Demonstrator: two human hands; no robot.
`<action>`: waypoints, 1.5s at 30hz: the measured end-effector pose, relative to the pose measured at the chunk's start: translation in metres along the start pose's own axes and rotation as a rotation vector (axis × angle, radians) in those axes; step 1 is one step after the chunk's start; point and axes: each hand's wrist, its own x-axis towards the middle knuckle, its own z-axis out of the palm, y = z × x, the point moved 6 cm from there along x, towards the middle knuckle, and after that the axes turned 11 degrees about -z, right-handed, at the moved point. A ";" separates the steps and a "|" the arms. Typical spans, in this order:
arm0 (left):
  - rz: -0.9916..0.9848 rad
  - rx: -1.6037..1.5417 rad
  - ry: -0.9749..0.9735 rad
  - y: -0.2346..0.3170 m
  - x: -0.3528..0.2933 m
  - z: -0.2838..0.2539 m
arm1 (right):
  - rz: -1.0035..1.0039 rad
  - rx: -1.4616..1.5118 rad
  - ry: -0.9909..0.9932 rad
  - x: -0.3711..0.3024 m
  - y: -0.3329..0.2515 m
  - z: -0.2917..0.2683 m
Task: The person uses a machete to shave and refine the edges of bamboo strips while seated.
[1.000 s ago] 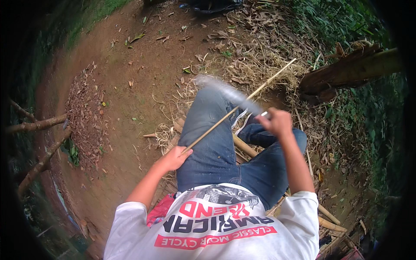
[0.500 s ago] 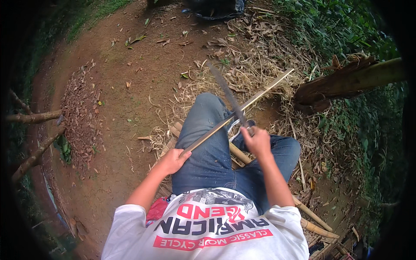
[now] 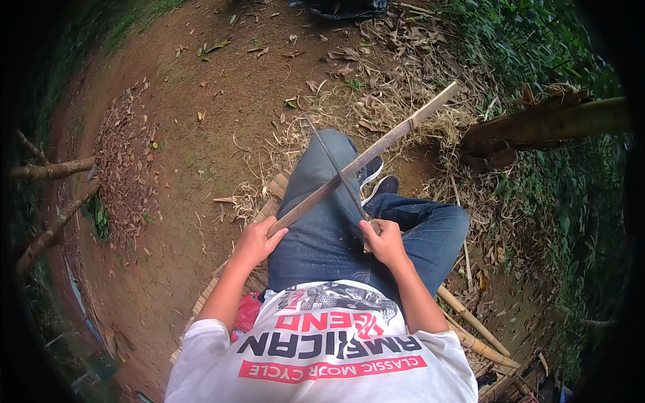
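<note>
Bamboo was what both of your hands were working: your left hand (image 3: 254,243) had its fingers wrapped shut around the near end of the strip (image 3: 363,160), and your right hand (image 3: 384,243) was clamped on the handle of the knife (image 3: 336,168), whose long dark blade crossed over the strip above your left thigh. The strip lay slantwise across your lap, rising from your left fist toward the upper right, its far end out over the shavings (image 3: 403,101) on the ground. To shave it well, as I judge it, you needed to keep the blade low and nearly flat against the strip, push away from your body and knees, and hold the left fist well behind the edge so a slip would not reach it. Light, even strokes would serve better than deep ones, which could dig in or split the piece. The strip looked thin, straight and flat, greyish-brown near your hand and paler toward its squared tip, with a node ridge partway along. You sat on a slat platform (image 3: 269,195), with poles (image 3: 474,322) lying beside your right leg.
</note>
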 end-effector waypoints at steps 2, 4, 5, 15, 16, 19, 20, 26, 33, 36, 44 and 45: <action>-0.016 0.005 -0.035 0.003 0.002 -0.003 | -0.025 -0.025 0.041 -0.001 0.003 -0.002; -0.021 -0.026 -0.054 0.003 0.002 -0.003 | -0.019 -0.014 0.074 -0.001 0.004 -0.003; -0.026 -0.042 -0.065 0.003 0.002 -0.003 | -0.001 0.010 0.085 -0.001 0.004 -0.002; 0.005 -0.077 -0.197 -0.002 0.009 0.007 | 0.047 0.089 0.149 -0.006 0.016 0.000; 0.023 -0.123 -0.231 -0.001 0.012 0.009 | 0.038 0.076 0.140 -0.007 0.015 0.000; -0.011 -0.237 -0.358 0.006 0.018 0.012 | 0.007 0.023 0.103 -0.006 0.006 0.002; -0.036 -0.271 -0.406 0.009 0.019 0.014 | -0.008 -0.005 0.083 -0.005 0.001 0.005; -0.315 -0.558 -0.673 0.003 0.013 0.029 | -0.146 -0.233 -0.075 0.014 -0.055 0.028; -0.338 -0.604 -0.729 -0.008 0.016 0.036 | -0.321 -0.585 -0.166 0.036 -0.073 0.053; -0.219 -0.465 -0.616 0.003 0.020 0.032 | -0.320 -0.612 -0.208 0.042 -0.071 0.046; -0.123 -0.343 -0.540 0.010 0.023 0.029 | -0.390 -0.786 -0.241 0.051 -0.055 0.010; -0.189 -0.331 -0.586 0.006 0.023 0.033 | -0.412 -0.817 -0.223 0.051 -0.054 0.005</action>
